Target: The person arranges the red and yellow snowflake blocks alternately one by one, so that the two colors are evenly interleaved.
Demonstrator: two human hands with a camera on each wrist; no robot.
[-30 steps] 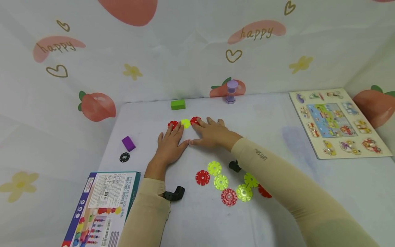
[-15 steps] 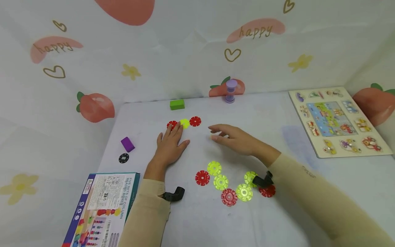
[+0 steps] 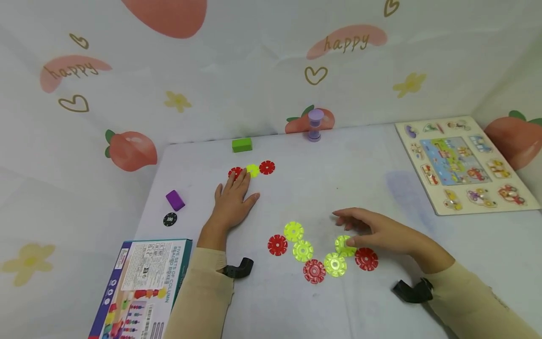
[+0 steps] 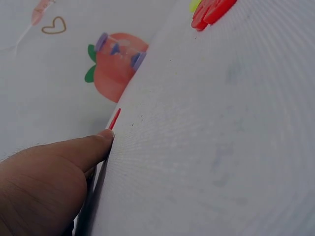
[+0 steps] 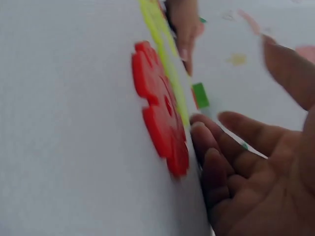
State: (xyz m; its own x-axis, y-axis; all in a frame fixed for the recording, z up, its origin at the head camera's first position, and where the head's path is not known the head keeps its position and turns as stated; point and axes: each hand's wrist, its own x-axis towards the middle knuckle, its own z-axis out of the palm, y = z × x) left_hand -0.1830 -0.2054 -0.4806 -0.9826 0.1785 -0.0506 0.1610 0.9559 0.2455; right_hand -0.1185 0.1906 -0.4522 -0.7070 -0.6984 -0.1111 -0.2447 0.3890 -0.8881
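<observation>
My left hand (image 3: 232,203) lies flat on the table, its fingertips on the left red disc (image 3: 235,173) and at the edge of a yellow-green disc (image 3: 252,170). A second red disc (image 3: 267,167) ends that short row at the right. My right hand (image 3: 381,230) hovers with loosely bent fingers and nothing in them, over a yellow-green notched disc (image 3: 345,246) and beside a red one (image 3: 366,259). In the right wrist view that red disc (image 5: 160,110) lies close to the fingers. More discs lie left of it, among them a red disc (image 3: 314,271) and a yellow-green disc (image 3: 303,250).
A green block (image 3: 242,145) and a purple hourglass (image 3: 314,125) stand at the back. On the left are a purple block (image 3: 175,200), a black chip (image 3: 170,219) and a toy box (image 3: 144,282). A wooden puzzle board (image 3: 467,165) lies at the right.
My right hand has left the right end of the short row, uncovering its red disc, and has moved right and nearer, over the loose discs. The left hand has stayed in place.
</observation>
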